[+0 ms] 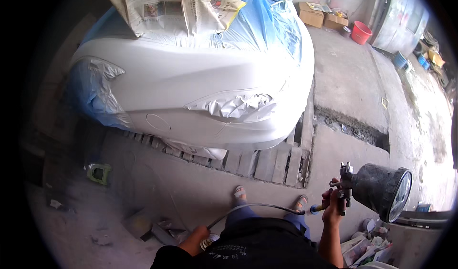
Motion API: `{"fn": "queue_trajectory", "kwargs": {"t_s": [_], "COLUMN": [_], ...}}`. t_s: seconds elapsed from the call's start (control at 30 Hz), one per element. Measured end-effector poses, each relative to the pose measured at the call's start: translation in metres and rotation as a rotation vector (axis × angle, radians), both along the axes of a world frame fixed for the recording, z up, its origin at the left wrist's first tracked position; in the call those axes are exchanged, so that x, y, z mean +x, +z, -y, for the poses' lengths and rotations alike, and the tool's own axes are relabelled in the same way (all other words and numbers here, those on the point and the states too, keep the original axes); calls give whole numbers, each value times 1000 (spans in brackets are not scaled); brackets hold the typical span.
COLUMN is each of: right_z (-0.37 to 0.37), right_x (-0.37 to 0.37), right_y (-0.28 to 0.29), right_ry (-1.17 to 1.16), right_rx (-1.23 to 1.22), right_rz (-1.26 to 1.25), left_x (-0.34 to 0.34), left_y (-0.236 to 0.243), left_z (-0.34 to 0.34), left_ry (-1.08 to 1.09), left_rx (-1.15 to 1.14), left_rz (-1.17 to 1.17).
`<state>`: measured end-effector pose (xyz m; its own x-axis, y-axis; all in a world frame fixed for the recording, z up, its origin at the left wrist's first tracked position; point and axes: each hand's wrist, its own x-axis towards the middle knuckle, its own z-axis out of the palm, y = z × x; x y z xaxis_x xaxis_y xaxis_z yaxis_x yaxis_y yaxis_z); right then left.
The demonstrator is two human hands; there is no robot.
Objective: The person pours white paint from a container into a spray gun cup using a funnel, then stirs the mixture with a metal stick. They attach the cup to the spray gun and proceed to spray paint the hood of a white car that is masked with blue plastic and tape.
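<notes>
My right hand (pixel 332 211) is closed round the handle of a spray gun (pixel 347 183), raised at the right. A large dark paint cup (pixel 379 188) is fitted on the gun and points to the right. From the gun's handle an air hose (pixel 260 205) arcs left across my legs to my left hand (pixel 200 232), low in front of me. That hand is closed on the hose. Ahead stands a car body (pixel 191 73) coated white, its upper part under blue plastic film (pixel 250 23) and newspaper (pixel 162 9). Crumpled silvery masking (pixel 234 106) covers a light opening.
A slatted floor grating (pixel 257 166) lies under the car's near edge. To its right a broken trench (pixel 350 128) cuts the concrete. Cardboard boxes (pixel 311 15) and a red bucket (pixel 361 33) stand at the back right. A green object (pixel 98 173) lies at left; papers (pixel 360 250) pile up lower right.
</notes>
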<state>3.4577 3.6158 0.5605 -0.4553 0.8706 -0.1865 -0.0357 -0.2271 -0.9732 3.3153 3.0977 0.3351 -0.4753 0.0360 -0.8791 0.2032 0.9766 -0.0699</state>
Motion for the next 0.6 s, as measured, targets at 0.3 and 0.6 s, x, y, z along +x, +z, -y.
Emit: {"fn": "queue_trajectory", "kwargs": {"t_s": [0.3,0.6], "right_z": [-113,-115], "right_x": [42,29], "right_y": [-12,3], "right_ry": [227,326], "right_rx": [-28,-31], "right_rz": [61,-14], "left_x": [201,336], "left_y": [42,48], "left_z": [-71,-84], "left_ry": [209,478], "left_rx": [33,108], "left_rz": [157,119]}}
